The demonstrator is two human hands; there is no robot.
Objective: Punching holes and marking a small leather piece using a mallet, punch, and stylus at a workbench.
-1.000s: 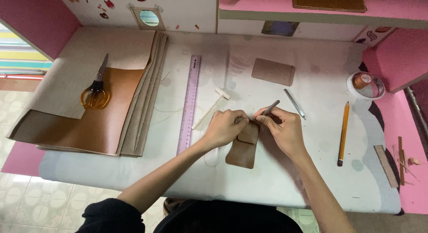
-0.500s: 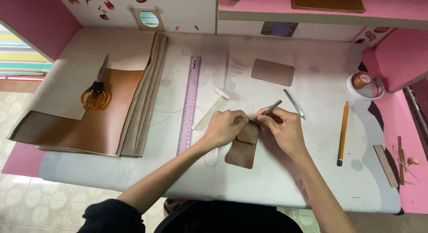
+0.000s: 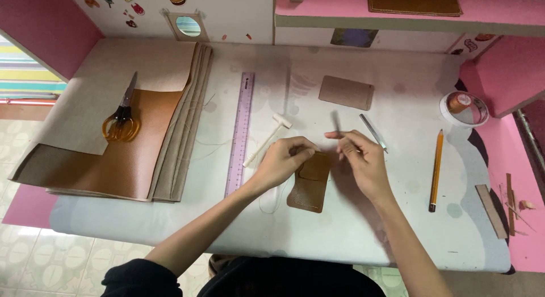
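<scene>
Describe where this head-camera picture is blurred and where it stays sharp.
Head view: the thin dark tool above the right hand is smeared by motion; the ruler, pencil and scissors are sharp; the left hand on the brown leather piece is fairly crisp.

Bright, even light; slight motion blur.

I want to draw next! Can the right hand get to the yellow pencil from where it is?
Probably yes. The pencil lies alone on the table, with bare surface between it and the right hand. But that hand's grip pinches a thin dark tool, which may get in the way.
</scene>
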